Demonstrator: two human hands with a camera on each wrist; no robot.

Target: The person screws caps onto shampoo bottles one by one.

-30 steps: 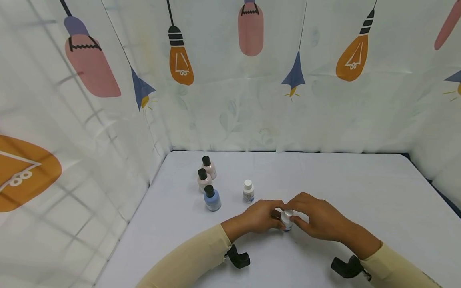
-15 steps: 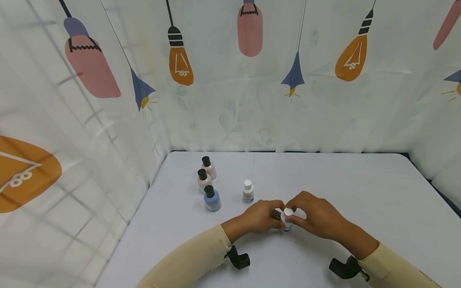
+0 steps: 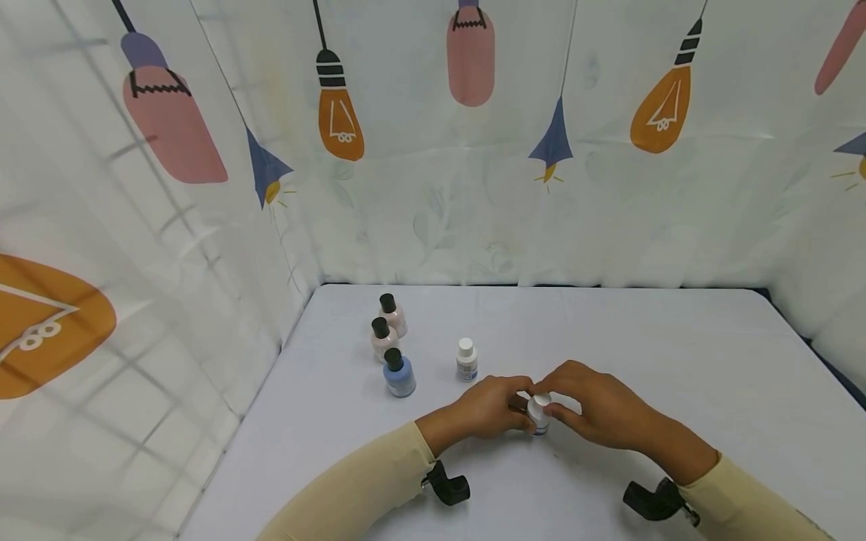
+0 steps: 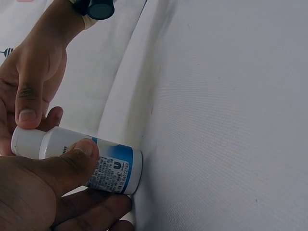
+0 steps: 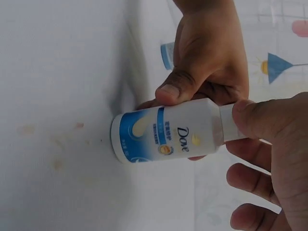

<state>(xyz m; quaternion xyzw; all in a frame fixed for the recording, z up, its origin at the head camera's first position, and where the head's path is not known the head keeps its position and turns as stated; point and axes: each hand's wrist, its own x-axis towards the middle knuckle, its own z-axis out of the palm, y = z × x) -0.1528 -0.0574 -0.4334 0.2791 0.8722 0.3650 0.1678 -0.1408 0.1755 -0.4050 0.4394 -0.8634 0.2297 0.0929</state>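
Note:
A small white Dove bottle with a blue-banded base stands upright on the table. Thumb and fingers of my left hand grip its body from the left; in the left wrist view the thumb lies across the printed label. My right hand pinches the white cap between thumb and index finger, its other fingers bent free of the bottle in the right wrist view. The cap sits on the bottle's neck. Beyond my left hand stands a second small white bottle, also capped.
To the left, a blue bottle and two pale pink bottles, all black-capped, stand in a close row. A white cloth covers the table. Lamp-printed curtains hang behind it and at the sides.
My right hand's fingers shift over the cap to the left and then back, as in a turning motion. The left hand and the bottle stay in place.

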